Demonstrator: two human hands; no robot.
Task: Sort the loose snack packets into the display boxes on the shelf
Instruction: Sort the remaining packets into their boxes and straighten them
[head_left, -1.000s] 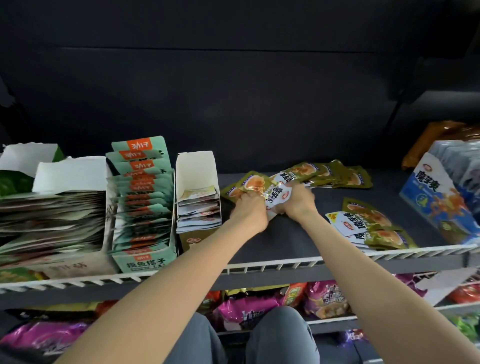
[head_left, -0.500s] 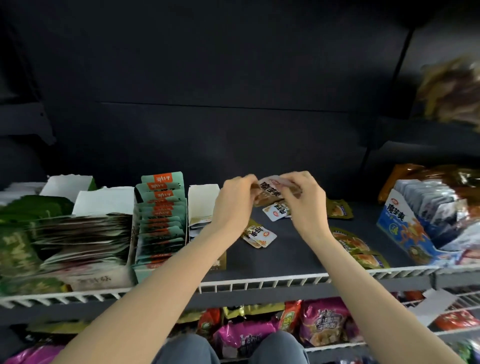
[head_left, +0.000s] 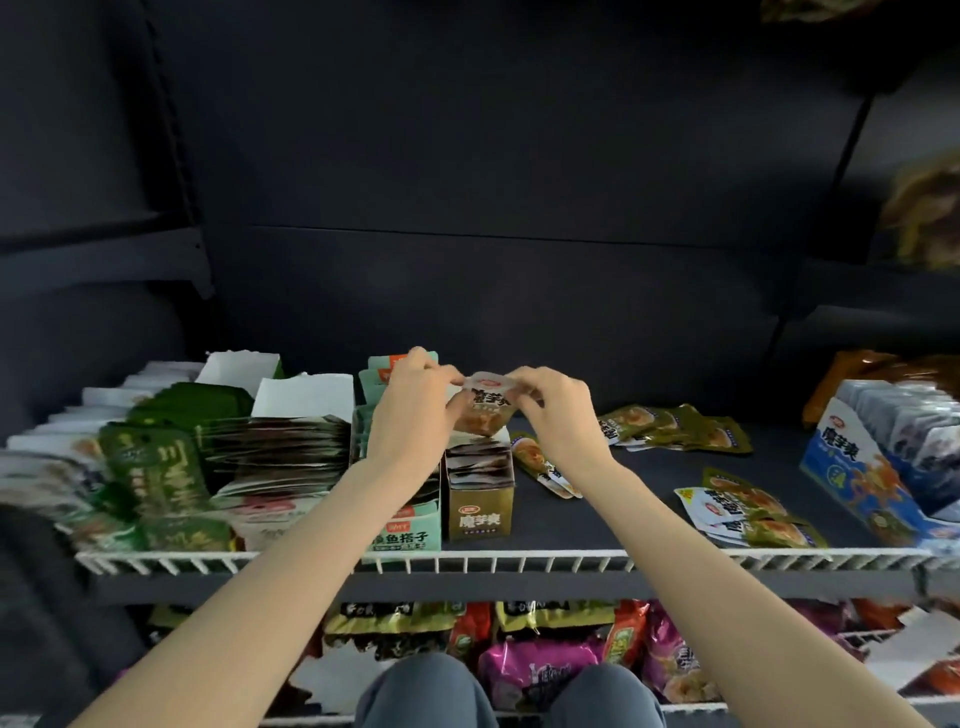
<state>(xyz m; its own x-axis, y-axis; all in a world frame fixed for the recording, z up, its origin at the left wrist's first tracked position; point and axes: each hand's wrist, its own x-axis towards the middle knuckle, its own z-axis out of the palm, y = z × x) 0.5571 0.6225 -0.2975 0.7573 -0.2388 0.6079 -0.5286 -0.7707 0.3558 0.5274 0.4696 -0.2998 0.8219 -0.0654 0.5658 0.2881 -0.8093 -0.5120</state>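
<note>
Both hands pinch a small stack of glossy foil snack packets, brown with a white top edge, held just above the narrow olive-gold cardboard display box: the left hand grips its left edge, the right hand its right edge, fingers curled on the foil. The box front reads 魔芋爽, and flat packets already stand in it in a tight row. Touching its left side is a mint-green cardboard box printed 鱼搭子 with an orange tab, then a white carton of dark, thin sachets and crinkled dark green packs. More loose olive-and-white foil packets lie flat on the matte dark shelf: one pile near the back, another near the front right. A blue and white carton, also marked 魔芋爽, sits at the far right. A white wire rail edges the shelf; behind is a plain black panel, and below are pink and yellow bags, blurred.
</note>
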